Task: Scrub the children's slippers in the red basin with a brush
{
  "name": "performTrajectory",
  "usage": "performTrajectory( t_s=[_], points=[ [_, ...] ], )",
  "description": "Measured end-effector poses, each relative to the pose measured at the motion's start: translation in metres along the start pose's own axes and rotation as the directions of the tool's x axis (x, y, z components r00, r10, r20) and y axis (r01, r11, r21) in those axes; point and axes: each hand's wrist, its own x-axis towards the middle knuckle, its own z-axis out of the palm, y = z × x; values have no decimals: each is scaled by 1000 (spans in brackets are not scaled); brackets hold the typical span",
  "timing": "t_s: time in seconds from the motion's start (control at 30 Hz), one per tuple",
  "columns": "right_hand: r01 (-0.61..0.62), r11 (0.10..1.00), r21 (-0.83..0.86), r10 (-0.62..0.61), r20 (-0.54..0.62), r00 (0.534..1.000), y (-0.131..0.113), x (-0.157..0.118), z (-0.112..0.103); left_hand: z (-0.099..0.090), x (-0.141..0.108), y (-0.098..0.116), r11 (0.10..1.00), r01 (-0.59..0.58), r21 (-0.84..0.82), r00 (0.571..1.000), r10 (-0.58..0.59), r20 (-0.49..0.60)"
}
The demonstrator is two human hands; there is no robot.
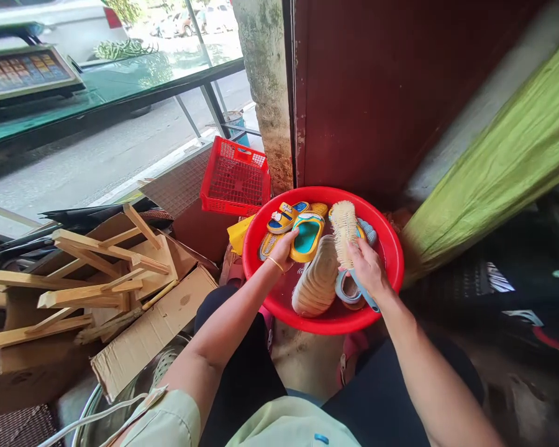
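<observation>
A red basin (279, 297) sits in front of me with several shoes in it. My left hand (284, 248) is closed on a small yellow shoe (307, 237) with a teal inside, held over the basin's left half. In my right hand (366, 267) is a scrub brush (343, 226) with pale bristles and a blue handle, its bristles upward, near the shoe but apart from it. Yellow sandals (282, 218) lie at the basin's back left. A pale ridged sole (315, 282) and a light blue shoe (349, 287) rest nearer the front.
A red plastic crate (236, 177) stands behind the basin to the left. Wooden stool legs (107, 267) and cardboard (153, 326) are piled at the left. A green cloth (498, 155) hangs at the right, beside a dark red panel (372, 93).
</observation>
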Motion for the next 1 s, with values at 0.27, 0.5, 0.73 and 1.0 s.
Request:
performTrajectory(
  t_s=[0.27,0.5,0.73,1.0],
  points=[
    [-102,995,-18,103,293,950,1,-16,30,6,0,-7,962,-262,81,956,270,-111],
    [196,940,-278,-247,-159,956,13,9,46,21,-20,-37,897,-377,230,926,371,71],
    [109,985,-132,-125,-116,985,10,7,40,22,-24,-30,967,-255,22,962,252,109],
    [276,947,-162,-260,115,959,5,-14,46,22,-11,1,979,74,-188,988,-46,146]
  ],
)
